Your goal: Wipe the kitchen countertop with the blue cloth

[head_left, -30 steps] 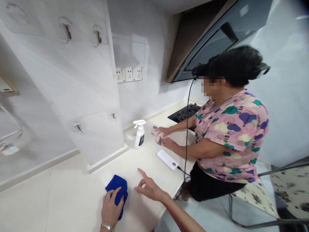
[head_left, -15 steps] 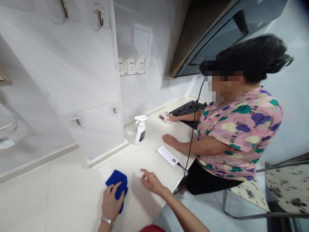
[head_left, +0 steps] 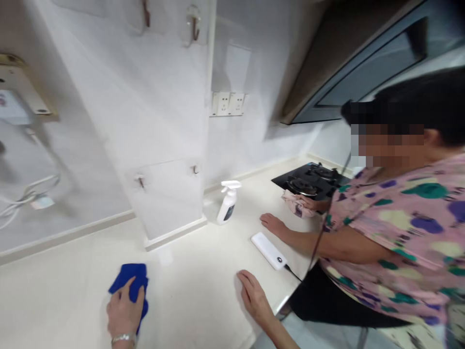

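My left hand [head_left: 124, 312] presses down on a blue cloth [head_left: 128, 276] on the white countertop [head_left: 189, 291], fingers curled over it. My right hand [head_left: 254, 296] lies flat on the countertop to the right, palm down with fingers stretched out, holding nothing. A white power bank [head_left: 269, 250] with a black cable lies just beyond my right hand.
A co-worker in a pink patterned shirt [head_left: 407, 228] stands at the right, one hand [head_left: 273, 224] flat on the counter, the other on a pink cloth [head_left: 295, 202] by the black gas hob [head_left: 308, 180]. A white spray bottle [head_left: 227, 203] stands by the wall. Sockets [head_left: 228, 103] sit above.
My left hand and the blue cloth have slid left along the counter. My right hand went from raised with a pointing finger to flat. The co-worker's pink cloth moved toward the hob.
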